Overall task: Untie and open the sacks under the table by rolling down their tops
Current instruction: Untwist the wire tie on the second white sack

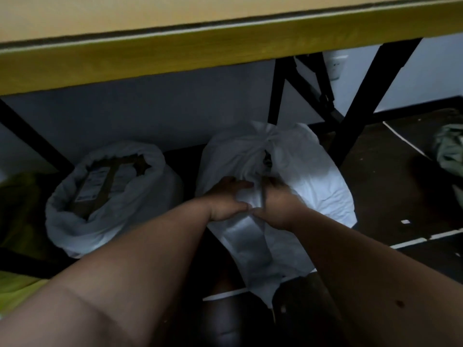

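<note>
Because the white woven plastic sack on the right [300,176] under the yellow-edged wooden table [175,53] is bunched shut at its neck, the left hand [225,199] and the right hand [278,206] both grip its gathered white fabric just below the knot, probably to work it loose. Its contents are hidden. Just beside it, the matching white sack on the left [82,221] stands open, top rolled down around brown cardboard parcels [105,181].

The dark floor [370,171] under the table carries two white sacks side by side. The left sack [110,196] stands open, its top rolled down. The right sack [300,176] is gathered at its top. A green cloth [451,151] lies at the floor's right edge.
</note>
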